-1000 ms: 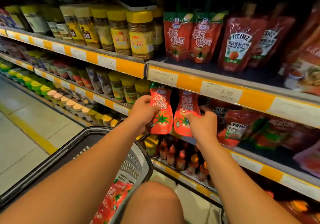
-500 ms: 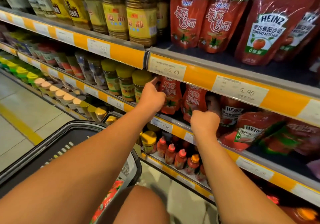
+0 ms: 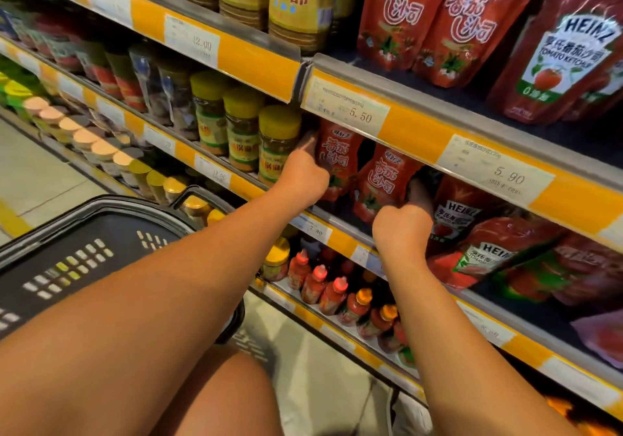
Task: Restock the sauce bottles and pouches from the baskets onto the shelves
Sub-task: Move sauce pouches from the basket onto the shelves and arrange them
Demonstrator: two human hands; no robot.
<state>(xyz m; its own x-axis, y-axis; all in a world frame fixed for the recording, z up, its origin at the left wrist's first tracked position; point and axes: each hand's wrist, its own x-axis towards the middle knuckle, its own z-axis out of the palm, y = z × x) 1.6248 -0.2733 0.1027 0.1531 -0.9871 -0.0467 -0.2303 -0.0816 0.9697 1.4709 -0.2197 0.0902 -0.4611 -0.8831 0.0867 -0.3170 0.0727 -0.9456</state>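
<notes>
Two red tomato sauce pouches stand side by side on the middle shelf [image 3: 340,224], under the 5.50 price tag. My left hand [image 3: 305,177] holds the left pouch [image 3: 338,155] by its left edge, with one finger stretched up along it. The right pouch [image 3: 384,179] leans a little to the left, and my right hand [image 3: 403,230] grips its lower right side, fingers reaching behind it. Under my left forearm sits the black basket [image 3: 101,230]; what it holds is hidden.
Heinz ketchup pouches [image 3: 485,257] lie slumped just right of my right hand. Yellow-lidded jars [image 3: 278,145] stand against the left pouch. Small red-capped sauce bottles [image 3: 317,280] fill the shelf below. More red pouches [image 3: 397,14] stand on the shelf above. My knee [image 3: 229,398] is at the bottom.
Both hands have carried the two red pouches from in front of the shelf edge in onto the middle shelf. The camera has moved closer to the shelves.
</notes>
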